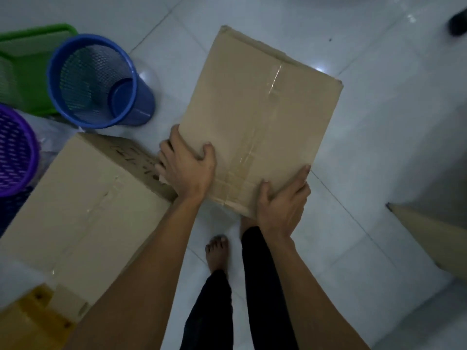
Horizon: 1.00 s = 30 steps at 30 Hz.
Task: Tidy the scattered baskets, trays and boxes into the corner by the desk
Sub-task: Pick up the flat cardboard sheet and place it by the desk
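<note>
A taped brown cardboard box [262, 107] is held above the white tiled floor in front of me. My left hand [188, 168] grips its near left corner, thumb on top and fingers wrapped round the side. My right hand [283, 200] grips the near right corner, thumb on the top face. A second, larger cardboard box [83, 210] stands on the floor to the left, just touching my left hand. A blue mesh basket [98, 82], a green basket [27, 69] and a purple basket [15, 150] stand at the far left.
A yellow plastic thing [32, 322] lies at the bottom left. The corner of another cardboard box [429, 231] juts in at the right. A dark object [458, 21] sits at the top right edge. My bare feet [217, 253] stand below the held box.
</note>
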Each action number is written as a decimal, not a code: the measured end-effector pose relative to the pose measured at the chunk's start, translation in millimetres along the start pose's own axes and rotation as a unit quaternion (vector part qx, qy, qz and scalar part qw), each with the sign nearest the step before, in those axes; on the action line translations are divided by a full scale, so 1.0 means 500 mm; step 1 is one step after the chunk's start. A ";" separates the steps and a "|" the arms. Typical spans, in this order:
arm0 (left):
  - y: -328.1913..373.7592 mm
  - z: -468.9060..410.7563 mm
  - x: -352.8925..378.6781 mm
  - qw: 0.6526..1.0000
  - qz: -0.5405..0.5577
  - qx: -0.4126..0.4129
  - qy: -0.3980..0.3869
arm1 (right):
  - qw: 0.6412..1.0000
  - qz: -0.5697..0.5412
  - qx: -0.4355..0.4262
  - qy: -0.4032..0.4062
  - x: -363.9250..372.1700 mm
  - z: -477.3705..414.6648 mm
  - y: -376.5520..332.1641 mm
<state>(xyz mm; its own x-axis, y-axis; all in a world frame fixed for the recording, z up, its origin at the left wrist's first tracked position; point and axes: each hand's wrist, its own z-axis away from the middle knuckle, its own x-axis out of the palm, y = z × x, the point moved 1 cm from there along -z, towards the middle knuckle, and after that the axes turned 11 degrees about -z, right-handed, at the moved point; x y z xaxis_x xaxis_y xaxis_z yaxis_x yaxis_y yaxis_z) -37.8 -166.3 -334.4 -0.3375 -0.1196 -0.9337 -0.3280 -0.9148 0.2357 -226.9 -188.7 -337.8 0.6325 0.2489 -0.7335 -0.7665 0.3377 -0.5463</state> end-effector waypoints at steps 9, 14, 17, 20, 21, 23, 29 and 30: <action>0.124 0.368 -0.248 0.984 0.004 0.134 -0.116 | 0.986 -0.043 0.123 0.104 -0.412 0.278 0.067; 0.171 0.631 -0.478 0.969 -0.004 0.183 -0.164 | 0.975 -0.059 0.163 0.140 -0.679 0.490 0.090; 0.178 0.765 -0.572 0.960 -0.009 0.209 -0.189 | 0.966 -0.084 0.185 0.163 -0.796 0.607 0.126; 0.172 0.885 -0.616 0.946 -0.026 0.248 -0.206 | 0.953 -0.103 0.210 0.193 -0.875 0.706 0.178; 0.168 0.925 -0.622 0.941 -0.030 0.263 -0.212 | 0.949 -0.111 0.216 0.201 -0.893 0.734 0.201; 0.159 1.001 -0.620 0.930 -0.038 0.293 -0.220 | 0.940 -0.130 0.231 0.217 -0.921 0.783 0.255; 0.157 1.219 -0.550 0.905 -0.068 0.353 -0.228 | 0.910 -0.168 0.295 0.238 -0.980 0.867 0.447; 0.159 1.250 -0.535 0.900 -0.078 0.359 -0.233 | 0.907 -0.165 0.302 0.243 -0.986 0.875 0.481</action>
<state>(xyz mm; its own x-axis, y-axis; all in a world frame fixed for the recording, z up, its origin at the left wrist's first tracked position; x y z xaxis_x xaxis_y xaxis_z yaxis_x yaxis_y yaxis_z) -525.2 34.2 102.5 -0.5168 0.3163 -0.7955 -0.8328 -0.4011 0.3815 -674.0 167.0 69.5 0.5804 -0.3367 -0.7415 -0.2504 0.7926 -0.5559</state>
